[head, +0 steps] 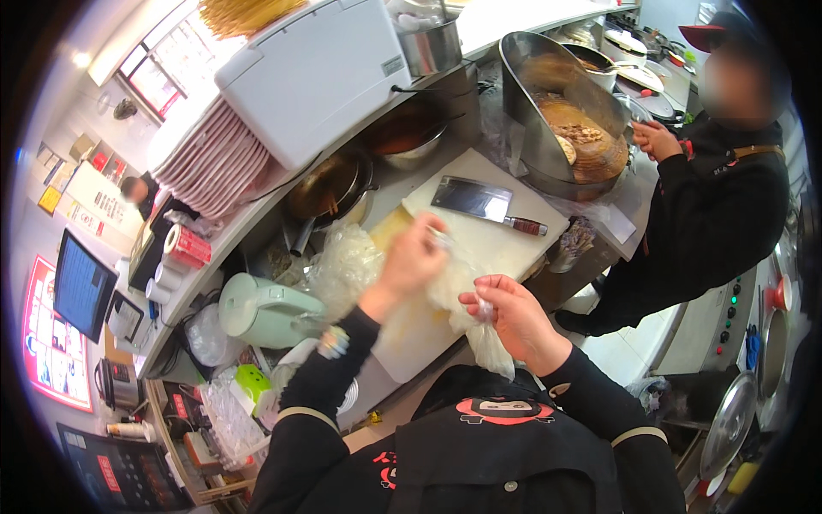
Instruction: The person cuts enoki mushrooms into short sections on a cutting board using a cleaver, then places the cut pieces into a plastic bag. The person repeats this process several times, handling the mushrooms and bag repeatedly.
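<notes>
Over the near part of a pale cutting board [411, 344], my left hand [416, 260] is blurred, its fingers closed on a bit of clear plastic. To its right, my right hand [514, 315] pinches part of a thin translucent plastic bag [491, 350] between thumb and fingers; the bag hangs down past the board's edge. What the bag holds cannot be told. Beyond my hands a cleaver [475, 199] with a dark reddish handle lies flat on a whitish board [539, 247]. A heap of crumpled clear plastic bags [350, 254] sits left of my left hand.
A pale green electric kettle [257, 311] and a dark pan [327, 193] stand at the left. Further right, a round griddle [597, 154] with food has a curved metal guard [530, 122]. A co-worker [706, 186] stands beside it. Stacked plates [212, 157] line the upper shelf.
</notes>
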`<control>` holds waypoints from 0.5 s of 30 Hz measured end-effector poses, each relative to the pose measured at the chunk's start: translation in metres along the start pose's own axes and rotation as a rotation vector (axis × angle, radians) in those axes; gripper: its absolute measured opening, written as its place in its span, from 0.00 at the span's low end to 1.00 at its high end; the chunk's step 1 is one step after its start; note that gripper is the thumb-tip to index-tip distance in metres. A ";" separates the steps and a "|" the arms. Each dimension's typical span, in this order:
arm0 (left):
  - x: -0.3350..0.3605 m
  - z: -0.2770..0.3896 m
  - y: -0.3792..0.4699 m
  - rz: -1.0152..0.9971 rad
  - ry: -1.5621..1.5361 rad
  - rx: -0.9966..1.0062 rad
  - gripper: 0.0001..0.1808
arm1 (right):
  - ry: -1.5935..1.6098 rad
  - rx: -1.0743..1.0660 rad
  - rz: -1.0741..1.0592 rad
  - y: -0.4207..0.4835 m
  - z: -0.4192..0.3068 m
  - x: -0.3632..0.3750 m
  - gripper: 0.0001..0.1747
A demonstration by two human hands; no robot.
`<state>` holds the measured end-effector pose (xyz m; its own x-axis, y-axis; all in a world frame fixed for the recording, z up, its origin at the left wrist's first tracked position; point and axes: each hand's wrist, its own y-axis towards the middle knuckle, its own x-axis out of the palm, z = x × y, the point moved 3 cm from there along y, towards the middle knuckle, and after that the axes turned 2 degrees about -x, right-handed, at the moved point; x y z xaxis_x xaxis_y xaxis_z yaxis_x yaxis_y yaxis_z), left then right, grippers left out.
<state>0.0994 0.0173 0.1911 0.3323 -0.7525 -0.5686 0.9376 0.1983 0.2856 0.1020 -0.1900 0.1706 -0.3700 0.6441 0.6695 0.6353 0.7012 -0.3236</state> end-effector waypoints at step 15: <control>0.033 0.051 -0.116 0.085 0.408 0.332 0.28 | -0.009 -0.047 0.135 0.014 0.015 -0.015 0.11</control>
<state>-0.0037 -0.0625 0.1788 0.4800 -0.4243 -0.7678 0.8451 -0.0114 0.5346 0.1062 -0.1852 0.1465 -0.2852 0.7344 0.6159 0.7104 0.5933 -0.3785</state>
